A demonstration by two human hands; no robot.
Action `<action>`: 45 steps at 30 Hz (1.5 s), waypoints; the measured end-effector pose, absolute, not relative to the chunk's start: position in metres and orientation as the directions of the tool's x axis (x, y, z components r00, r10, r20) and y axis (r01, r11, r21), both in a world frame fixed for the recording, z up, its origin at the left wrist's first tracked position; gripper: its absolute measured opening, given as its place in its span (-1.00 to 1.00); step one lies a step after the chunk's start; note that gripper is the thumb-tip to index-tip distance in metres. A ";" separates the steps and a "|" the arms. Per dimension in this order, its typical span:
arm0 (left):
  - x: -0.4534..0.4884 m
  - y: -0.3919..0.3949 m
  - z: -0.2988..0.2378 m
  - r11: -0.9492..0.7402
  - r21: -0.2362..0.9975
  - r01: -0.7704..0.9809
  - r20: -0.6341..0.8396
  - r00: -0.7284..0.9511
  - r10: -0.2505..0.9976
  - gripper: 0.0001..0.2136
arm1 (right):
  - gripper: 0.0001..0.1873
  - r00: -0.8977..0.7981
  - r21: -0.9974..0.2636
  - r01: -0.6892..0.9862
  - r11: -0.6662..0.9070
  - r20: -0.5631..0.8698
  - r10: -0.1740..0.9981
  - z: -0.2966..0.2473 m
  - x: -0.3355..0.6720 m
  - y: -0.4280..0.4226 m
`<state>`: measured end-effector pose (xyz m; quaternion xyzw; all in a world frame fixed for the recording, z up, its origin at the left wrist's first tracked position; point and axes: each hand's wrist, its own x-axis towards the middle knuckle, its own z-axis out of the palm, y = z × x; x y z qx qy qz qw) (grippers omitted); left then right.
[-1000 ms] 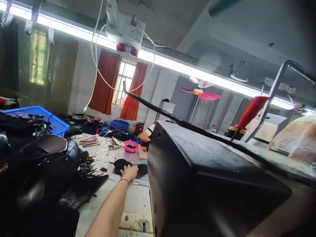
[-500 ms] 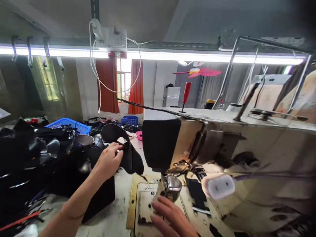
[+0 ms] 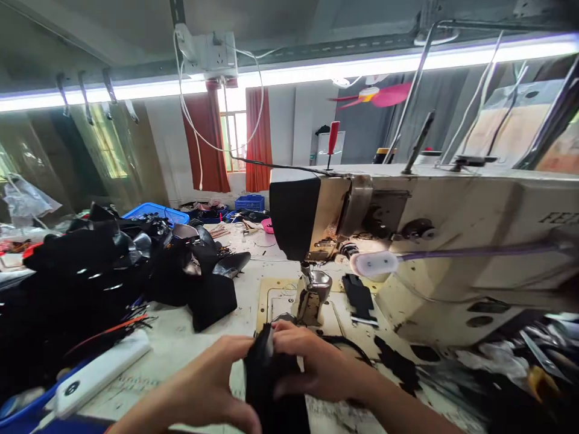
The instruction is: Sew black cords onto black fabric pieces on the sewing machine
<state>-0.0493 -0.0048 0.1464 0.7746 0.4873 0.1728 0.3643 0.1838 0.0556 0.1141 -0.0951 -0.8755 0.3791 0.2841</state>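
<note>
So we've got both hands on the black piece [image 3: 277,395], low and center, right in front of the sewing machine's [image 3: 452,223] metal post [image 3: 312,304]. Our right hand [image 3: 319,364] grips its upper right side, fingers over the top and thumb on the near face. Our left hand [image 3: 212,377] wraps the left side, fingers partly hidden behind it. So the piece sits between the two hands, top end toward the post.

Writing-wise, the machine arm reads "FE" plus a letter cut off by the frame. Faint print on the tabletop [image 3: 181,337] near the white oblong box [image 3: 104,374] is too weak for us to read.

Room: we see bare tabletop left of the post, up to the black pile [image 3: 104,271]. On our right, dark scraps [image 3: 400,364] crowd the forearm.
</note>
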 end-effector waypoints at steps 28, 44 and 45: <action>0.058 -0.002 0.045 -0.333 0.225 0.916 0.065 0.327 0.943 -0.90 | -0.75 -0.023 -0.271 0.962 0.048 0.092 0.996 -0.008 0.343 0.062; 0.032 0.002 0.050 -0.152 0.589 0.794 -0.180 0.312 0.933 -0.96 | -0.85 -0.301 -0.812 0.514 0.278 0.133 0.944 0.057 0.212 -0.019; 0.031 0.001 0.050 -0.156 0.600 0.784 -0.168 0.314 0.934 -0.95 | -0.84 -0.275 -0.756 0.577 0.311 0.178 0.945 0.053 0.207 -0.019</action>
